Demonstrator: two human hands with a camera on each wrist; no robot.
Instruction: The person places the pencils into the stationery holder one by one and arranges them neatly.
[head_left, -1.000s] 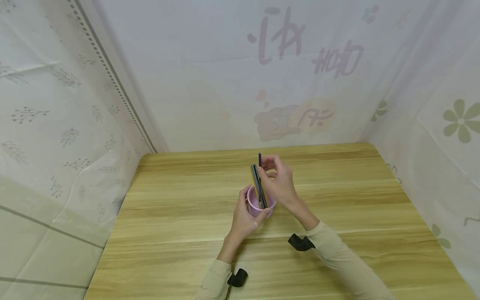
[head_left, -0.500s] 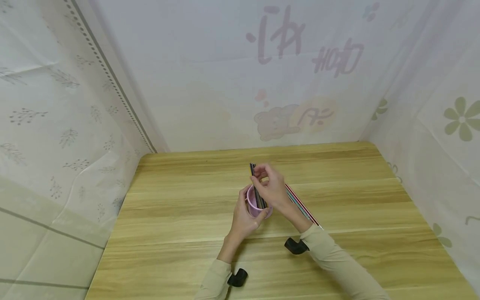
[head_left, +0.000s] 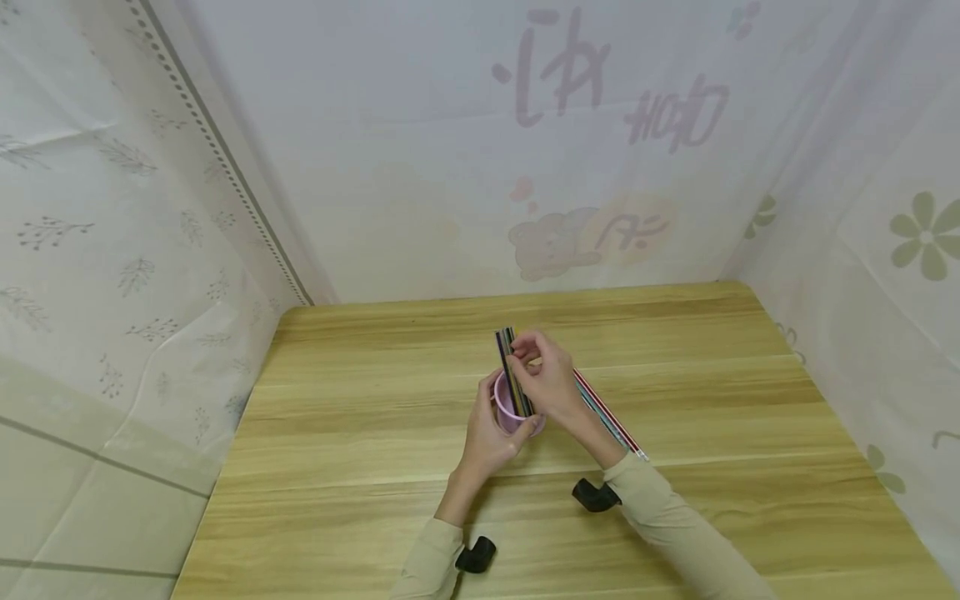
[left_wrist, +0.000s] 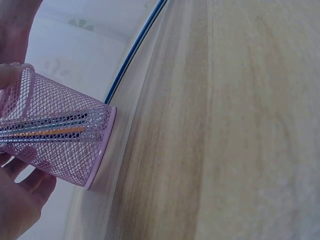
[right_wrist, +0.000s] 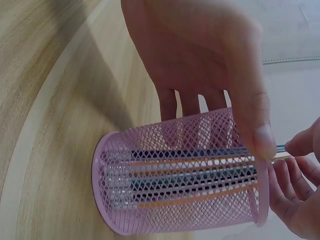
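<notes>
A pink mesh pen cup (head_left: 501, 419) stands on the wooden table, holding several striped pencils (head_left: 507, 367). Orange, green, blue and black stripes show through the mesh in the right wrist view, with the pencils' metal-and-eraser ends at the base. My left hand (head_left: 489, 437) grips the cup, thumb at the near rim and fingers round the left side. Over the rim, my right hand (head_left: 551, 379) pinches at the upper ends of the pencils, in the right wrist view between thumb and fingertips (right_wrist: 296, 142). How many it holds I cannot tell.
Red and teal striped pencils (head_left: 611, 415) lie on the table (head_left: 360, 433) beside my right forearm, partly hidden by it. Printed cloth sheets (head_left: 420, 167) hang behind and at both sides of the table. Black camera mounts (head_left: 596, 495) sit at both wrists.
A dark pencil held higher by my right hand has gone down in among the others. That hand has dropped slightly, and the pencils beside the forearm have come into view. My left hand stays put.
</notes>
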